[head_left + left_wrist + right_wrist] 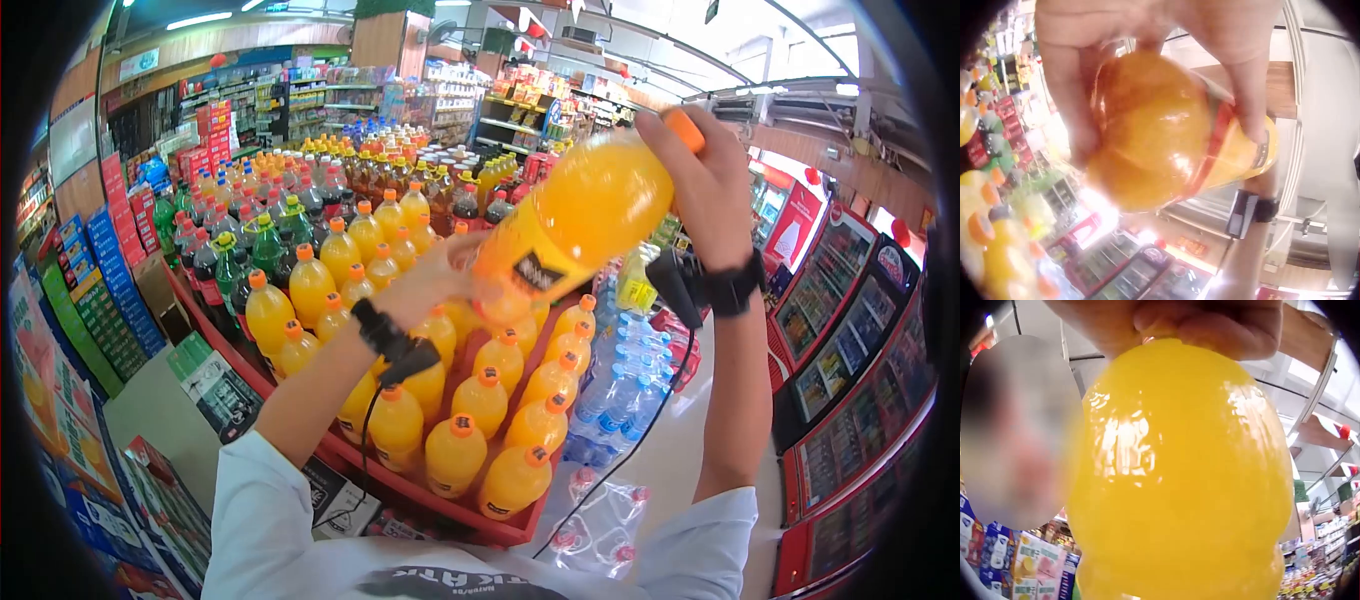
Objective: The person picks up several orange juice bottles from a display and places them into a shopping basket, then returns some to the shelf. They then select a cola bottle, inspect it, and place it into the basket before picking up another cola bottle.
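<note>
A large bottle of orange drink (570, 220) with an orange cap (684, 130) is held tilted in the air, its cap end up and to the right. My right hand (705, 175) grips it by the neck, just under the cap. At the lower end, my left hand (435, 280) holds the base, and its fingers (1079, 106) spread round the bottom in the left wrist view. The bottle's yellow body (1185, 462) fills most of the right wrist view. Below the hands, similar orange drink bottles (480, 400) stand upright in rows.
A red display bin (500, 532) surrounds the standing bottles. Dark cola bottles (205, 265) and green bottles (268, 245) stand at its left. Wrapped water bottles (625, 380) are stacked to the right, near glass-door fridges (825, 290). Cartons (60, 400) line the left side.
</note>
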The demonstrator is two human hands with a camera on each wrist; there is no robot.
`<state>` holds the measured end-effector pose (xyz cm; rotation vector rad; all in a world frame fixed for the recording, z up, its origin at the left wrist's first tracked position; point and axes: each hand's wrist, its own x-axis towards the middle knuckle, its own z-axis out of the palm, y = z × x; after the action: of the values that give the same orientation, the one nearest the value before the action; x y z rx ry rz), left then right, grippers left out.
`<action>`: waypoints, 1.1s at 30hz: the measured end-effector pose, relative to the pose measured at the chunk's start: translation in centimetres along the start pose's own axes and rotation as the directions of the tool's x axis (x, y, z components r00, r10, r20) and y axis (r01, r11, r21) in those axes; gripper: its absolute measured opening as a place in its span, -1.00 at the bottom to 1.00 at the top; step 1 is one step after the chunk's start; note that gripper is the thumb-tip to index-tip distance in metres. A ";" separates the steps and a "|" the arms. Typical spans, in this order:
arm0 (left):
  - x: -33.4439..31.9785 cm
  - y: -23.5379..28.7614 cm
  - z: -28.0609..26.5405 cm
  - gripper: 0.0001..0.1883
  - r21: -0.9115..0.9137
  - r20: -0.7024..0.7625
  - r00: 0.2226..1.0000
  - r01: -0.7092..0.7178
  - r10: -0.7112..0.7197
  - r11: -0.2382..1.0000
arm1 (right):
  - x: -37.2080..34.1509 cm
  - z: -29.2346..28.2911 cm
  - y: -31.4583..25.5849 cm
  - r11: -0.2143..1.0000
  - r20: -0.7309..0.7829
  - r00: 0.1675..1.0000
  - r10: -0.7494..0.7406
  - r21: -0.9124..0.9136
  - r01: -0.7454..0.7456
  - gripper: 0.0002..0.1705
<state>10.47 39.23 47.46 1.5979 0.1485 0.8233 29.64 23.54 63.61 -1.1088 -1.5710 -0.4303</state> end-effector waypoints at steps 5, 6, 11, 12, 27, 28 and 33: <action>7.1 -1.6 -0.2 -0.37 0.128 -0.275 0.961 0.063 -0.026 0.990 | 4.5 2.3 6.6 0.939 -0.017 0.996 -0.092 -0.335 0.081 -0.47; 8.0 -2.4 -0.1 -0.42 0.181 -0.241 0.969 0.094 -0.049 0.979 | 4.7 3.2 8.2 0.919 0.002 0.996 -0.088 -0.386 0.082 -0.46; 12.4 -8.7 0.0 -0.45 0.596 0.001 1.000 -0.011 0.013 0.803 | 4.7 7.4 18.2 0.860 0.074 0.997 -0.025 -0.507 0.059 -0.42; 11.6 -8.3 1.2 -0.40 0.671 0.029 0.999 0.008 -0.037 0.741 | 4.3 8.3 20.3 0.857 0.088 0.996 0.003 -0.513 0.043 -0.41; 14.3 -19.3 3.3 -0.10 0.949 0.013 0.985 0.042 -0.172 0.313 | -4.6 15.0 34.8 0.857 0.252 0.922 0.295 -0.497 -0.138 -0.47; 14.1 -19.2 3.6 -0.12 0.951 -0.008 0.988 0.055 -0.156 0.306 | -5.4 15.7 35.4 0.865 0.287 0.911 0.295 -0.485 -0.127 -0.46; 13.7 -18.7 4.4 -0.14 0.965 -0.066 0.986 0.103 -0.155 0.241 | -7.7 18.0 40.7 0.822 0.608 0.613 0.504 -0.555 -0.126 -0.34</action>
<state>29.69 47.13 36.28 2.7523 0.9280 0.5249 52.65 54.09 39.62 -2.1167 -1.9381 -0.0759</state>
